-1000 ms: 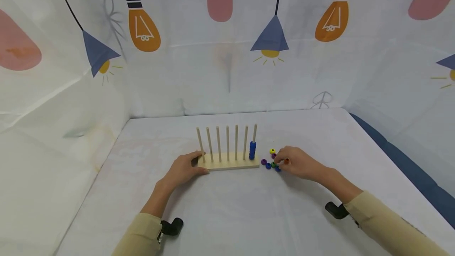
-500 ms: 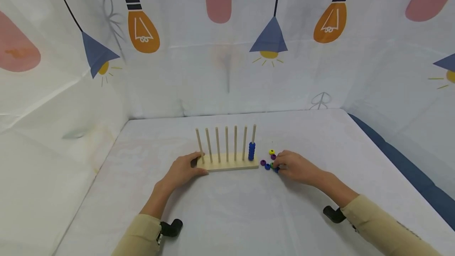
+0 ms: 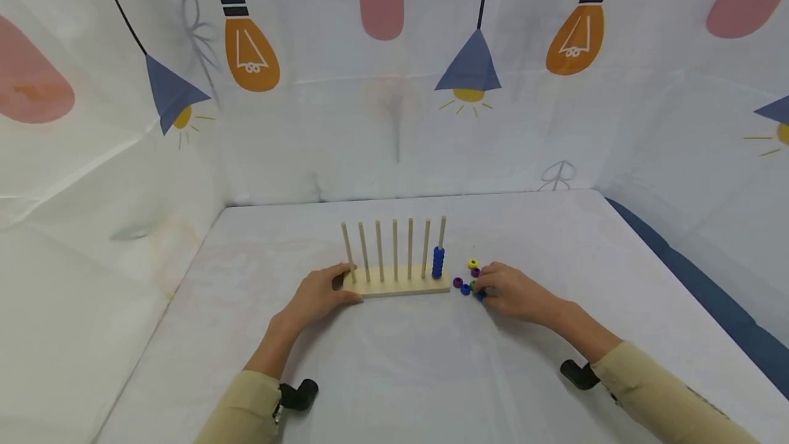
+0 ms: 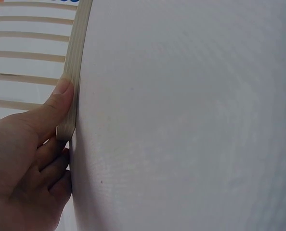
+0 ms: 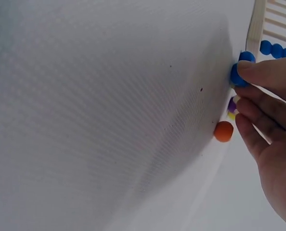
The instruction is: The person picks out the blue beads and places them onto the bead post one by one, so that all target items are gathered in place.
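My left hand (image 3: 316, 294) grips the left end of a wooden peg rack (image 3: 394, 285), its thumb along the front edge in the left wrist view. Upright pegs stand in a row on this rack. Several blue beads (image 3: 437, 263) are stacked on the rightmost peg; the other pegs are bare. To the right of the rack, my right hand (image 3: 518, 294) pinches a blue bead (image 5: 238, 76) between thumb and index finger, low at the table. Around its fingertips lie a yellow bead (image 3: 472, 264), purple beads (image 3: 458, 282) and another blue bead (image 3: 465, 289). A green bead is mostly hidden.
An orange bead (image 5: 224, 131) rests on the table near my right fingers, hidden behind the hand in the head view. White cloth covers the table (image 3: 419, 375). A white patterned curtain (image 3: 345, 136) closes off the back and sides.
The right hand has shifted slightly down and nearer, its fingertips closing on a blue bead. The orange bead has gone out of sight in the head view. The left hand keeps its hold.
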Tool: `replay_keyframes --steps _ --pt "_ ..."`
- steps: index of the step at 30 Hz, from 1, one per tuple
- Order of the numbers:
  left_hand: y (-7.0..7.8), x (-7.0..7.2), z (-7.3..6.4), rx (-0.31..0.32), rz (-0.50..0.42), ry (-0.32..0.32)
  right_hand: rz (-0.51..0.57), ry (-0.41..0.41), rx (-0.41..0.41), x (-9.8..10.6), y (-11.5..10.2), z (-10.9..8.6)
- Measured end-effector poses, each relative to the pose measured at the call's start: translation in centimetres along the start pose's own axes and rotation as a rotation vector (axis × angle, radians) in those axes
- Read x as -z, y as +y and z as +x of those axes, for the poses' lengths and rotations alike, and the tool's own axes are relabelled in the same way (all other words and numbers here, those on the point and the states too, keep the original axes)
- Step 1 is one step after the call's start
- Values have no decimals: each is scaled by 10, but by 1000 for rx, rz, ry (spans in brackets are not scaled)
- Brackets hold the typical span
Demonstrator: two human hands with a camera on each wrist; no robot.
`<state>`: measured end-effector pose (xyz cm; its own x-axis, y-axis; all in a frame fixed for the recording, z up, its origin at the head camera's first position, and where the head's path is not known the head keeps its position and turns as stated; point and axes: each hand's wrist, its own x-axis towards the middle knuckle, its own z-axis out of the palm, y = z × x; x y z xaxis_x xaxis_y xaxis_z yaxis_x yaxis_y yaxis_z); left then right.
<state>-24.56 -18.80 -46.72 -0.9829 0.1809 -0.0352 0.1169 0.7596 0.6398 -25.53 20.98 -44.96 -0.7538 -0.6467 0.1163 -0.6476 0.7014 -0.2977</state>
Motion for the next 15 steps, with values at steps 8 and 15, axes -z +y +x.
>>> replay_keyframes --steps 8,15 --pt "2 0 1 -4 -7 1 14 35 4 5 -4 1" --pt "1 0 -1 0 -2 7 46 46 -13 13 -5 7"
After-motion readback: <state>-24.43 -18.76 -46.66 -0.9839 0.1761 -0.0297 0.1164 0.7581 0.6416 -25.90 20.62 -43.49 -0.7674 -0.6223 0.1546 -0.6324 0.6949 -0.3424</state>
